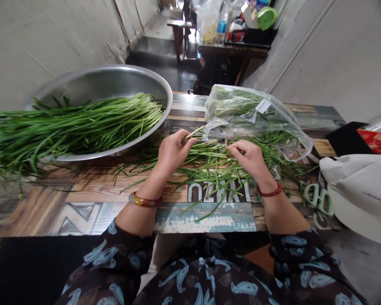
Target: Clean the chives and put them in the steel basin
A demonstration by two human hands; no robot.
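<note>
My left hand [174, 151] is closed on a garlic chive stalk [195, 132], whose pale end sticks out past the thumb. My right hand [248, 157] is pinched shut at the right of the loose pile; whatever its fingertips hold, if anything, is too small to make out. Between and below both hands, loose garlic chives [214, 163] lie scattered on the wood-patterned table [92, 184]. A thick bundle of garlic chives [104, 123] rests in a metal basin [169, 95] on the left, its leaves hanging over the rim. Behind my right hand lies a clear plastic bag [292, 127] with more greens inside.
On the right are green-handled scissors [319, 199] and a pale cap [355, 178], with a red package [377, 140] behind. Walls stand close on both sides. Farther back, a small table [231, 51] holds a water bottle [222, 25] and other items.
</note>
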